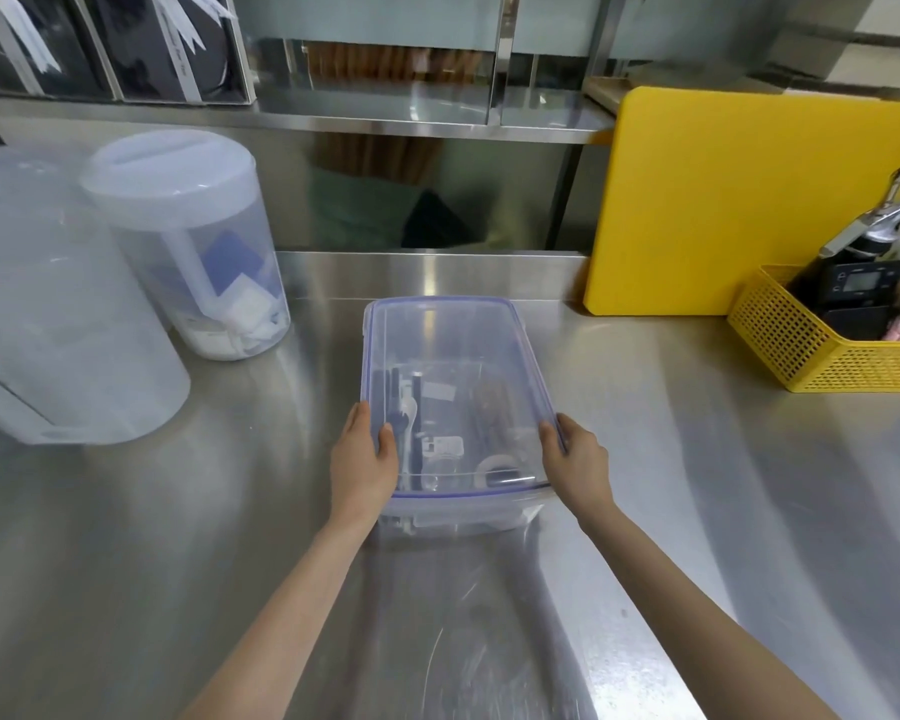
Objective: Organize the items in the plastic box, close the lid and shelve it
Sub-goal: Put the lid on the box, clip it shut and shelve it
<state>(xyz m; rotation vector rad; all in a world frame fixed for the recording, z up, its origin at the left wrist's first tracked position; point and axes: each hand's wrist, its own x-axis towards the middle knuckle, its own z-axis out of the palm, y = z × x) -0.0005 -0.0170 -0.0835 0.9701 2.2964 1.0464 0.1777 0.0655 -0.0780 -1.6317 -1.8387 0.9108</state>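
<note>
A clear plastic box stands on the steel counter in the middle of the view. Its clear lid with a purple rim lies on top of it. Through the lid I see several small items, among them dark utensils, white packets and a roll of tape. My left hand holds the lid's left edge near the front corner, thumb on top. My right hand holds the right edge the same way.
Two large lidded plastic containers stand at the left. A yellow cutting board leans at the back right, with a yellow mesh basket of tools in front of it. A steel shelf runs along the back.
</note>
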